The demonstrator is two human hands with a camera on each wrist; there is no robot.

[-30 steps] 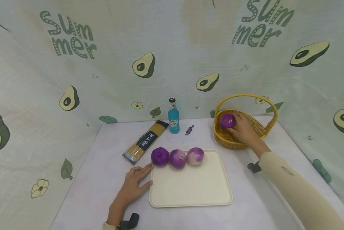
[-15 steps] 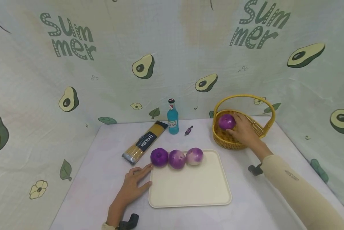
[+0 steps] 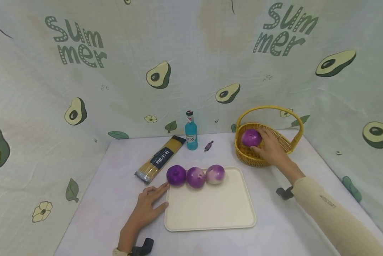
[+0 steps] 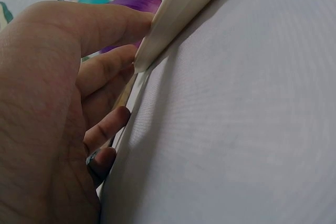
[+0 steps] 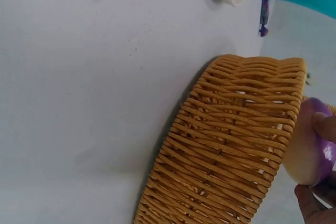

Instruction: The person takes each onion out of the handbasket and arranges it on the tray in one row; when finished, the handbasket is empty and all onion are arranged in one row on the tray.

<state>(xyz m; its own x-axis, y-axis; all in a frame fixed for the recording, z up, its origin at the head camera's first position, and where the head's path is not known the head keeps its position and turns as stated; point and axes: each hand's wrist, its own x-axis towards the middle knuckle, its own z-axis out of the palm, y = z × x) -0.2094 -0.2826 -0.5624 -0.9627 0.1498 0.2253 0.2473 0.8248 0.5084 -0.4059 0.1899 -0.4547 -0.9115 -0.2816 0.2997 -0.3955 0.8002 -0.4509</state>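
In the head view my right hand (image 3: 269, 147) holds a purple-and-white turnip (image 3: 251, 137) at the left part of the yellow wicker basket (image 3: 253, 161), under the arched handle. The right wrist view shows fingertips and thumb on both sides of this turnip (image 5: 304, 153), just past the basket's woven rim (image 5: 247, 129). Whether it touches the basket floor is hidden. My left hand (image 3: 146, 204) lies beside the cream tray (image 3: 210, 209), thumb and fingertips touching its left edge. Three more turnips, one dark purple (image 3: 176, 175), one mottled (image 3: 196, 177) and one paler (image 3: 215, 174), line the tray's back edge.
A pack of spaghetti (image 3: 160, 159) lies slanted behind the tray's left corner. Behind the tray stands a blue bottle (image 3: 191, 132), with a small wrapped candy (image 3: 209, 145) to its right. A printed cloth (image 3: 191, 46) hangs behind the table.
The head view has shifted slightly, so everything slides a little left and down. My right hand keeps hold of the turnip at the basket; my left hand stays at the tray edge.
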